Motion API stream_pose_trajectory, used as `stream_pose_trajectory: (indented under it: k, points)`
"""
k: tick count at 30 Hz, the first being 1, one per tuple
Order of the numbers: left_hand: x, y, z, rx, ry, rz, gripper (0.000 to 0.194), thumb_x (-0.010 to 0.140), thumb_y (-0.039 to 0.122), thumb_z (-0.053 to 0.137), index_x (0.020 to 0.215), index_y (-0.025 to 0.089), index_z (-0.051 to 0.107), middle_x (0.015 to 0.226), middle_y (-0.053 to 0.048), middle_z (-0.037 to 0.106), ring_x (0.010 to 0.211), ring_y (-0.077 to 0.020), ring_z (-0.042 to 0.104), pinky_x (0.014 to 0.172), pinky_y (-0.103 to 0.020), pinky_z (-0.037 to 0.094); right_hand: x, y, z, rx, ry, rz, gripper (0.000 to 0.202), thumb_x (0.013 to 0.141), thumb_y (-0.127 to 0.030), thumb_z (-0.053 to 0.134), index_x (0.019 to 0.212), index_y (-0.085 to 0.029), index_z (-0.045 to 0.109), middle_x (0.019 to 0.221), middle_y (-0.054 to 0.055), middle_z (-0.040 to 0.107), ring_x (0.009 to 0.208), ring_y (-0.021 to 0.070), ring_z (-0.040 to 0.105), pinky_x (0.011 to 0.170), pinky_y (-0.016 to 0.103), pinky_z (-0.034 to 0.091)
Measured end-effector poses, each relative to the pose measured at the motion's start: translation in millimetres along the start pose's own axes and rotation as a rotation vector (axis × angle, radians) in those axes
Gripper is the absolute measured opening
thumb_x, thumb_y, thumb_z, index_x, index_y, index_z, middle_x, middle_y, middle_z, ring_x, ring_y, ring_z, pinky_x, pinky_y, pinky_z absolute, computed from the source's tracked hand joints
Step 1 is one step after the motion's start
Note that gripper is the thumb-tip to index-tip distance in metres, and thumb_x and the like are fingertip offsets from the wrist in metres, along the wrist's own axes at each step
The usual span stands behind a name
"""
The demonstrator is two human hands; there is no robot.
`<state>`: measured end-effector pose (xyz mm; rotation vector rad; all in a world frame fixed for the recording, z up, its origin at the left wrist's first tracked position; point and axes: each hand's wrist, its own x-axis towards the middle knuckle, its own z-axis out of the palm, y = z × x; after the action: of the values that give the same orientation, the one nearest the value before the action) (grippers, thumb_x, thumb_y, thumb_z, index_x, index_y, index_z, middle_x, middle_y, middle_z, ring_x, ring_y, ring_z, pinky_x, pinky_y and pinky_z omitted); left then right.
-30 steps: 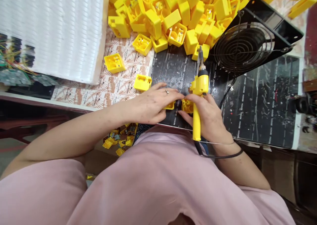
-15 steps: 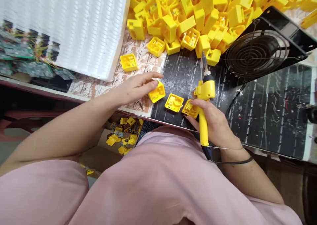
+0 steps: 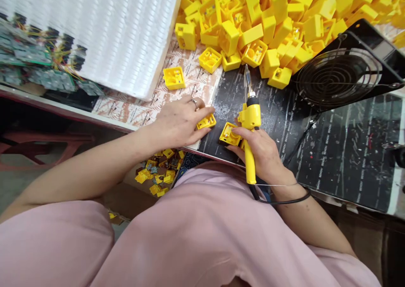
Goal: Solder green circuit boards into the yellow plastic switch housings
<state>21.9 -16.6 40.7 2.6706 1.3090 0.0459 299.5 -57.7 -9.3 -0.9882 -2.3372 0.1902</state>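
Note:
My left hand (image 3: 183, 120) has its fingers around a small open yellow housing (image 3: 207, 122) near the table's front edge. My right hand (image 3: 261, 148) holds a yellow soldering gun (image 3: 249, 152), its metal tip pointing away from me. The thumb and fingers of that same hand are also at another yellow housing (image 3: 230, 134) on the black mat (image 3: 272, 101). A further housing is mostly hidden beneath the gun and fingers. One more open housing (image 3: 174, 78) lies beyond my left hand.
Many yellow housings (image 3: 229, 37) are heaped at the back. A black fan (image 3: 338, 74) stands at the right. White foam (image 3: 126, 34) with circuit boards (image 3: 57, 78) lies at the left. Below the table edge is a box of yellow parts (image 3: 158, 173).
My left hand has closed around the housing, which now sits turned beneath its fingers. My right hand and the soldering gun moved left, reaching the middle housing.

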Motion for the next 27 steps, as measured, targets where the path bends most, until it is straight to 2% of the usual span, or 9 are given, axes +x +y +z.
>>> stream_pose_trajectory:
  k: [3,5,7,9,14,18,23,25,27]
  points:
    - [0.0,-5.2,-5.0,-0.139,-0.128,0.325,0.050,0.096,0.013,0.052,0.136,0.031,0.075,0.150,-0.006,0.070,0.142,-0.0334,0.061,0.119,-0.053,0.048,-3.9,4.9,-8.1,0.049,-0.001,0.006,0.041,0.105,-0.033,0.070,0.143,-0.027,0.055,0.115,0.008,0.077,0.097,0.0247,0.075,0.085,0.036,0.060]
    - [-3.5,-7.9,-5.1,-0.200,-0.075,0.383,0.061,0.092,0.005,0.049,0.140,0.035,0.072,0.166,-0.002,0.057,0.158,-0.0319,0.047,0.127,-0.057,0.040,-6.9,7.5,-12.8,0.053,-0.010,0.011,0.043,0.104,-0.033,0.070,0.143,-0.026,0.054,0.115,0.008,0.078,0.096,0.0246,0.074,0.087,0.037,0.059]
    - [-9.7,-6.3,0.1,-0.203,0.055,0.284,0.061,0.095,0.014,0.056,0.154,0.028,0.061,0.173,-0.011,0.047,0.159,-0.0346,0.044,0.127,-0.057,0.042,-9.4,9.5,-16.1,0.044,-0.026,0.001,0.042,0.104,-0.037,0.071,0.142,-0.025,0.055,0.117,0.009,0.078,0.099,0.0257,0.073,0.096,0.042,0.058]
    - [-16.5,0.8,10.3,-0.157,0.158,0.188,0.063,0.098,0.032,0.065,0.158,0.015,0.055,0.161,-0.022,0.056,0.145,-0.0384,0.057,0.118,-0.056,0.050,-10.9,11.2,-17.8,0.043,-0.044,-0.010,0.044,0.104,-0.043,0.071,0.141,-0.025,0.056,0.121,0.011,0.078,0.102,0.0271,0.073,0.103,0.046,0.055]
    - [-22.9,21.6,32.5,-0.087,0.196,0.162,0.047,0.106,0.031,0.061,0.148,0.009,0.063,0.126,-0.017,0.077,0.109,-0.0310,0.072,0.100,-0.046,0.059,-10.3,14.8,-17.4,0.072,-0.099,-0.004,0.043,0.104,-0.034,0.070,0.144,-0.028,0.054,0.123,0.010,0.077,0.105,0.0268,0.076,0.091,0.041,0.062]
    - [-10.1,0.2,27.1,-0.076,0.231,0.095,0.073,0.105,0.053,0.061,0.161,0.008,0.049,0.154,-0.025,0.061,0.140,-0.0389,0.061,0.118,-0.054,0.050,-12.4,15.1,-21.3,0.076,-0.057,-0.030,0.049,0.102,-0.037,0.075,0.145,-0.028,0.055,0.133,0.013,0.075,0.116,0.0301,0.076,0.101,0.047,0.062]
    - [27.3,-33.6,21.0,-0.128,0.033,-0.410,0.078,0.108,0.050,0.054,0.169,0.006,0.038,0.180,-0.028,0.024,0.170,-0.0442,0.018,0.139,-0.061,0.018,-20.1,17.4,-28.2,0.066,0.062,0.039,0.058,0.097,-0.043,0.082,0.146,-0.024,0.057,0.135,0.014,0.076,0.115,0.0322,0.079,0.093,0.046,0.066]
    - [45.9,-28.6,24.1,-0.203,-0.015,-0.354,0.079,0.108,0.050,0.053,0.171,0.007,0.034,0.182,-0.027,0.018,0.172,-0.0427,0.013,0.139,-0.062,0.018,-19.4,17.9,-27.2,0.068,0.086,0.034,0.057,0.096,-0.038,0.083,0.147,-0.025,0.058,0.135,0.013,0.076,0.111,0.0301,0.080,0.091,0.044,0.066]
    - [57.6,-19.2,23.5,-0.243,0.058,-0.192,0.072,0.108,0.046,0.050,0.170,0.011,0.039,0.183,-0.021,0.021,0.172,-0.0373,0.016,0.140,-0.057,0.021,-16.6,16.6,-25.6,0.067,0.108,0.033,0.056,0.097,-0.036,0.082,0.148,-0.027,0.059,0.134,0.010,0.077,0.109,0.0285,0.081,0.090,0.043,0.066]
